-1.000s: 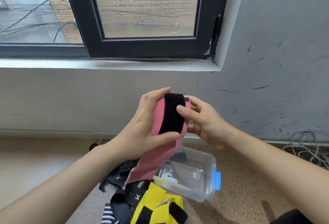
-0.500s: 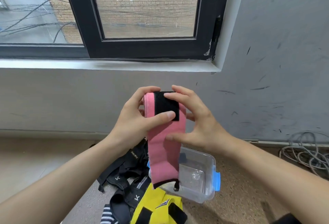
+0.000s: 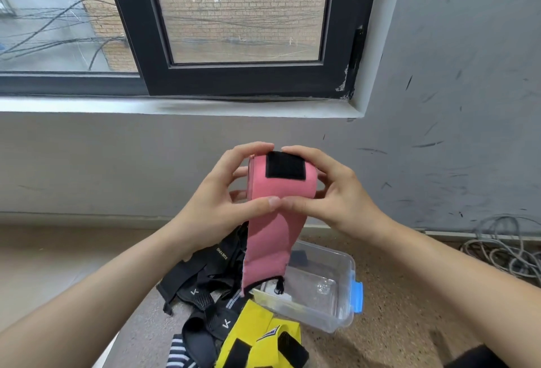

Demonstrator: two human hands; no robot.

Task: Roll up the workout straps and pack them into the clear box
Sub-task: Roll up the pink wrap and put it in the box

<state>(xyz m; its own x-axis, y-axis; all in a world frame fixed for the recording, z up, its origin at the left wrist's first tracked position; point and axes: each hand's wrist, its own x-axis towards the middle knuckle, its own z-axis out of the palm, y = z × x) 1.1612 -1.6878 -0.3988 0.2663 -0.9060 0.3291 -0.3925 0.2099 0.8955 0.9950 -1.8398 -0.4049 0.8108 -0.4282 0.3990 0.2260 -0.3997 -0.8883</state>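
A pink workout strap (image 3: 272, 239) with a black hook-and-loop patch near its top is held up in front of the wall, its upper end partly rolled. My left hand (image 3: 216, 200) grips the roll from the left, my right hand (image 3: 336, 195) from the right, and both thumbs meet on its front. The strap's loose tail hangs down over the clear box (image 3: 325, 306), which stands open on the floor with a blue latch. A pile of black straps (image 3: 202, 280) and a yellow strap (image 3: 257, 335) lie on the floor left of the box.
A grey wall with a dark-framed window (image 3: 240, 75) and a sill rises just behind the hands. A coil of grey cables (image 3: 503, 247) lies on the floor at the right. A striped strap (image 3: 178, 353) peeks out at the bottom edge.
The roll has turned further, so the black patch now faces me at the top and the hanging tail is shorter. My thumbs have come together on the front of the strap.
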